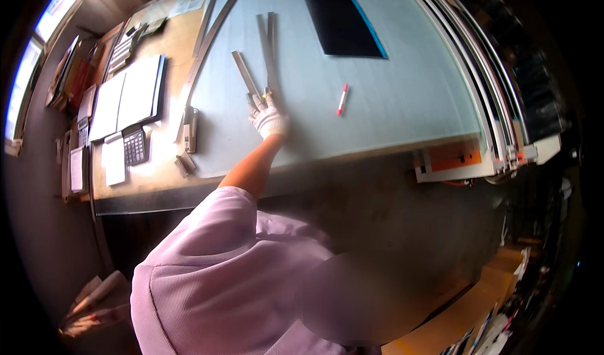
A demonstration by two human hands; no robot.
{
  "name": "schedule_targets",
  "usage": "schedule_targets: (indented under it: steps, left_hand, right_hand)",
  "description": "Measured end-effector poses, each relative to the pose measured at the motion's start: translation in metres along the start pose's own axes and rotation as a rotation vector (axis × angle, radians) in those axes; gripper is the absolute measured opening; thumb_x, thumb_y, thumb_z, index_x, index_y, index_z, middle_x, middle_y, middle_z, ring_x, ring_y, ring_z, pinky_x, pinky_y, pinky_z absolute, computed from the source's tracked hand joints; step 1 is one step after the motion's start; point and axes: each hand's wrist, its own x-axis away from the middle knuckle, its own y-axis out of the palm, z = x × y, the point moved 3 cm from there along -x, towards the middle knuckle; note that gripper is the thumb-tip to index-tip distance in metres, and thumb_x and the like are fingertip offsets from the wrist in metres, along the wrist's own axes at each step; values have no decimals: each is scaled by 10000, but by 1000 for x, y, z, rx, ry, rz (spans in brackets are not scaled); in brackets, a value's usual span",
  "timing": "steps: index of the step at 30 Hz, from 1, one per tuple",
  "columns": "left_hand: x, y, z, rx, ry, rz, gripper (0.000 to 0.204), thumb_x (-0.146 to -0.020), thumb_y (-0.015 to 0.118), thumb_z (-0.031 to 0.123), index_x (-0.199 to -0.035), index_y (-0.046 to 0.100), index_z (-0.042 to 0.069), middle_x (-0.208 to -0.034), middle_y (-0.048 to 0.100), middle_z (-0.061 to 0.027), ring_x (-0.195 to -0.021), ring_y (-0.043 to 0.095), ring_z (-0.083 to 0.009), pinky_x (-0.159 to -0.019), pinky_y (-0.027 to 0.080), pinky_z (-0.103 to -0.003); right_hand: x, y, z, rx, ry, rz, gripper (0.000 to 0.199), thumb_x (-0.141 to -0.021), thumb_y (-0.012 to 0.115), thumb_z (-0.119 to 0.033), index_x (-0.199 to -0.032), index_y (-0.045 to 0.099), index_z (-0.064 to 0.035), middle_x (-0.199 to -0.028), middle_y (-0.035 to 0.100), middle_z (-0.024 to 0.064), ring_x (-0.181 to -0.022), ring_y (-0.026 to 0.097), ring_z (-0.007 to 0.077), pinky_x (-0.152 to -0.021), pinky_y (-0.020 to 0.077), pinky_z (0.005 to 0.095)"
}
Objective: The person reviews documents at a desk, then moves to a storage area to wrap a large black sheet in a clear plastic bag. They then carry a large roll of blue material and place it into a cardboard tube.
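**Gloved hand on metal strips, pale blue worktop**

My left hand (268,117), in a white work glove, rests on the near ends of the grey metal strips (264,53) lying on the worktop (402,97); fingers (257,105) slightly apart, pressing, not clamped. Red-and-white pen (342,98) to the right, well apart. Calculator (134,145) and white papers (126,94) at far left. My right hand is out of view.

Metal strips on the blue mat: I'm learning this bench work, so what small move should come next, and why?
Probably close the left hand on the near end of the shorter metal strip. Its gloved fingers already lie at that end, and the strip lies loose on the blue mat.
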Motion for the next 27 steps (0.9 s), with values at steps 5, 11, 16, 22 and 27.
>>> schedule_targets:
  steps: [5,11,16,22,27]
  left_hand:
    - [-8,-21,-13,97,106,30,658,-835,570,304,-1434,342,159,-1368,428,-220,-1196,450,-415,-978,387,-471]
    - [-23,-32,-77,-40,-26,166,715,-777,647,262,-1418,367,114,-1176,550,-161,-1007,527,-338,-850,437,-450]
    - [-11,-37,-106,-33,-96,171,719,-731,672,221,-1372,389,59,-1079,583,-156,-934,555,-341,-803,464,-435]
    - [-22,-57,-127,171,-301,116,647,-724,691,208,-1298,440,47,-1029,598,-180,-967,589,-359,-836,483,-428]
    - [-62,-151,-174,368,-70,674,700,-646,706,-27,-1302,479,60,-1080,607,-197,-972,602,-362,-887,477,-397]
  right_hand:
    - [-21,-207,-129,-803,335,92,232,-824,652,-97,-675,501,-3,-581,446,48,-552,432,173,-537,388,363]
    - [-131,-340,-288,-502,-431,286,317,-800,688,-130,-649,436,-12,-566,402,31,-554,347,134,-518,366,351]
    - [-136,-401,-494,-423,-882,179,284,-807,692,-156,-712,467,-11,-615,451,146,-573,396,274,-573,394,385]
    - [-178,-328,-710,-138,-1339,322,690,-804,664,-381,-1390,396,-135,-1310,468,243,-1234,422,411,-1044,327,471]
    - [-173,-289,-829,-29,-1221,463,845,-803,587,-559,-1484,246,-192,-1454,285,285,-1367,230,441,-1113,163,549]
